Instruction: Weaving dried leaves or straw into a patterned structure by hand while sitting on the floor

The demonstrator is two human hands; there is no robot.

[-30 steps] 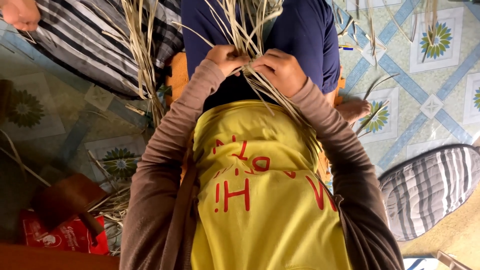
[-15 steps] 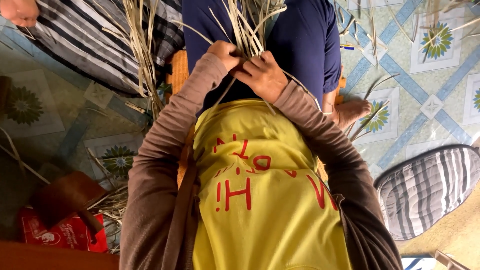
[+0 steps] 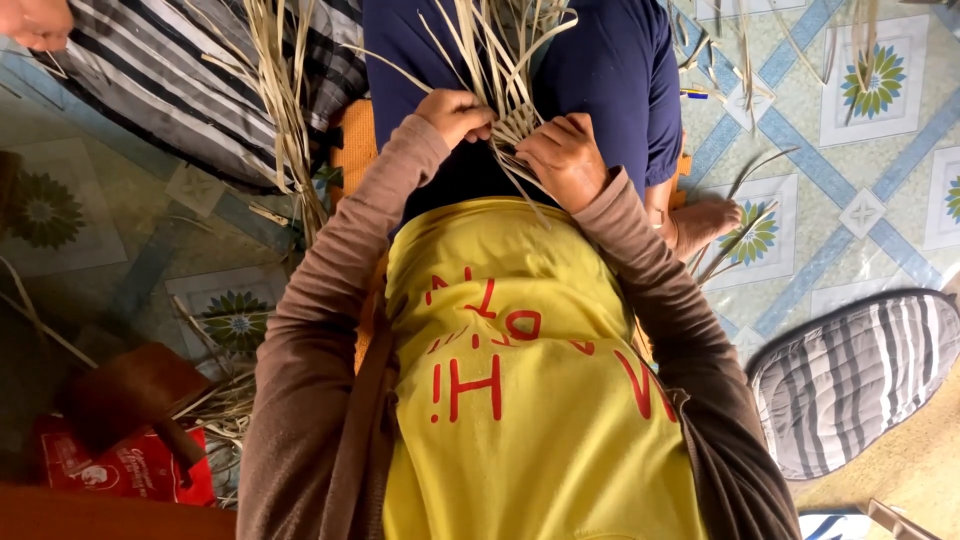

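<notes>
Both hands work pale strips (image 3: 505, 60) in the person's lap: the left hand (image 3: 455, 112) is curled tight, pinching strips at the edge of a small woven patch (image 3: 515, 127), while the right hand (image 3: 567, 160) grips the patch's other side, fingers closed on it. Half a second ago the hands were pressed together; now they have drawn apart, baring the plaited patch between them, which suggests a strand has just been pulled snug. Loose strips fan upward over the dark blue cloth. Beyond, a striped cushion (image 3: 850, 375) lies on the tiled floor at right, and a flat red packet (image 3: 135, 468) with white print sits at lower left, partly under a brown object.
</notes>
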